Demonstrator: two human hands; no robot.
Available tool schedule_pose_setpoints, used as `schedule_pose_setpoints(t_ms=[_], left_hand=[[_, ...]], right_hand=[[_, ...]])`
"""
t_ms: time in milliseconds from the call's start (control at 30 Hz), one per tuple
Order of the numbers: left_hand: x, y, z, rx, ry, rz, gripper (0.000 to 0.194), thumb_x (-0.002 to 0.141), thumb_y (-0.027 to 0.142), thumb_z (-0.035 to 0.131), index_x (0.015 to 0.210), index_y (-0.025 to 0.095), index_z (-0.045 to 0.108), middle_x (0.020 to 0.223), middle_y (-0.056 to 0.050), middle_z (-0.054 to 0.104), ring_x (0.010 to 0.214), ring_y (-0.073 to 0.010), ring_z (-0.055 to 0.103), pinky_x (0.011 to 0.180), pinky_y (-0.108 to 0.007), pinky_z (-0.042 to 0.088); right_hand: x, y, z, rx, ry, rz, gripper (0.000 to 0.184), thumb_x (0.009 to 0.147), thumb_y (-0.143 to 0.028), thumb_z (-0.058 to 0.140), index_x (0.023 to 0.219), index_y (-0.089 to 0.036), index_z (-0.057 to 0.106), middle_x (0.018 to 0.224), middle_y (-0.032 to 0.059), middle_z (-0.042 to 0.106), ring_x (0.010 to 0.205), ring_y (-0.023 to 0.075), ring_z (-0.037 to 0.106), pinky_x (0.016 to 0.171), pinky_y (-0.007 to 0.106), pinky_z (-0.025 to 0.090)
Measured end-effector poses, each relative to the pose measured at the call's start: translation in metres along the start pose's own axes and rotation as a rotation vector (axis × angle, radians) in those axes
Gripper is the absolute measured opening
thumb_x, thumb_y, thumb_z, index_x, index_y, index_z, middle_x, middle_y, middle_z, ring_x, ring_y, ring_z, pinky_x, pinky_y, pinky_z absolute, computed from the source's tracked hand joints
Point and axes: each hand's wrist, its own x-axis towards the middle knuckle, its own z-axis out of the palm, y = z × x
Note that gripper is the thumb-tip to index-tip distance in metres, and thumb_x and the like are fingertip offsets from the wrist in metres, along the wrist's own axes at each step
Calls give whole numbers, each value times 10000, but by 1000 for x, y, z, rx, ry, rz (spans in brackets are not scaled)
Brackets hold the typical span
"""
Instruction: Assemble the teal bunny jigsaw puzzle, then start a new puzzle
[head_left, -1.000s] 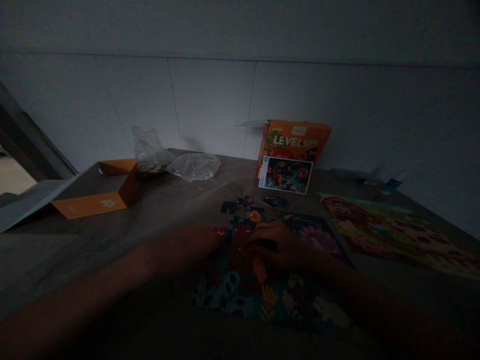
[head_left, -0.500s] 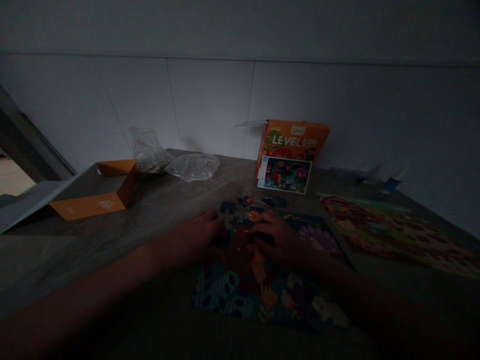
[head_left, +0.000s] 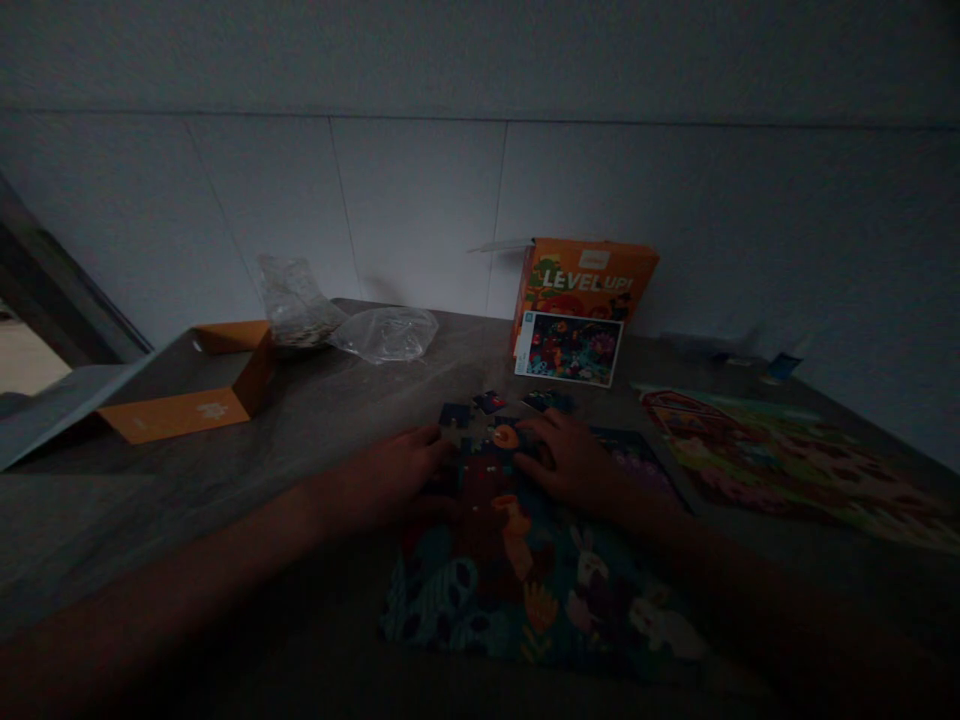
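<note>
A dark, colourful jigsaw puzzle (head_left: 517,590) lies on the table in front of me, with a rabbit, a fox-like orange figure and leaves on it. My left hand (head_left: 412,465) rests at its upper left edge, fingers stretched out over the pieces. On the upper right part lies my right hand (head_left: 566,450), fingers apart, beside an orange round shape on a puzzle piece (head_left: 504,436). Loose at the far edge are a dark blue piece (head_left: 454,415), a piece with red on it (head_left: 489,402) and dark pieces (head_left: 547,401). The light is dim.
An orange "LEVEL UP!" box (head_left: 592,270) stands at the back with a picture card (head_left: 570,348) leaning on it. Another puzzle (head_left: 780,460) lies to the right. An open orange box (head_left: 187,400), a bag of pieces (head_left: 296,305) and a clear plastic bag (head_left: 394,333) are at left.
My right hand has shifted slightly right and up, uncovering more of the puzzle's middle and the orange shape. My left hand has barely moved.
</note>
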Motion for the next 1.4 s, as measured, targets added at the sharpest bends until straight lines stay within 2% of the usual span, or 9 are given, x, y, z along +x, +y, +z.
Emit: schedule_pose_setpoints(t_ms=[200,300,433,500,600,733,900,1000,1400], left_hand=[[4,-4,3,99,31,-44,289,941,416,591,1127,202,649,1091,-80,619,963,-244,644,842,-367,549],[8,-11,6,131,61,-77,331,938,455,581,1110,185,666,1098,-101,608,1020,-275,619,875,-397,542],[19,-32,14,149,214,-51,504,956,456,542,1375,175,535,1391,-160,507,1272,-329,472,1063,-478,435],[26,-42,18,159,195,-47,473,999,392,454,1425,189,491,1519,-151,418,1352,-345,392,1101,-538,372],[31,-50,20,165,125,-80,430,1012,354,409,1404,216,519,1528,-114,442,1359,-377,374,1064,-628,354],[32,-52,20,131,173,-7,349,986,275,449,1288,184,598,1421,-117,550,1290,-310,466,1079,-544,383],[34,-57,20,105,232,-65,218,944,242,506,1122,194,623,1350,-109,592,1258,-310,500,1034,-527,429],[36,-58,18,56,238,-25,145,927,255,554,1047,205,619,1244,-76,648,1187,-268,562,1058,-486,404],[33,-55,13,-53,241,-195,541,835,300,643,1343,132,565,1212,-139,637,1162,-308,563,1017,-475,456]], right_hand=[[1,3,0,25,-1,-20,342,905,-342,613,1176,-137,658,1055,128,588,956,252,591,828,356,452],[0,5,2,31,17,-30,344,918,-341,601,1187,-134,661,1045,130,592,940,247,590,814,353,449],[0,5,4,45,38,-37,327,919,-322,599,1188,-148,668,1033,120,599,921,234,589,803,341,445],[0,6,5,48,48,-36,322,921,-319,592,1185,-152,670,1032,118,605,935,235,591,821,345,446],[0,7,5,49,47,-29,311,928,-330,577,1163,-154,678,1045,119,612,977,245,594,868,362,446],[1,7,5,53,47,-26,295,925,-314,575,1148,-154,681,1050,119,619,975,243,593,862,362,448],[1,7,5,54,37,-39,289,923,-303,572,1145,-153,680,1050,119,621,936,229,597,835,352,450],[2,8,4,57,45,-42,283,920,-294,578,1139,-150,684,1037,121,626,964,238,599,862,363,451],[1,11,6,81,32,-49,293,928,-292,559,1164,-160,672,1062,123,625,994,248,597,883,383,453]])
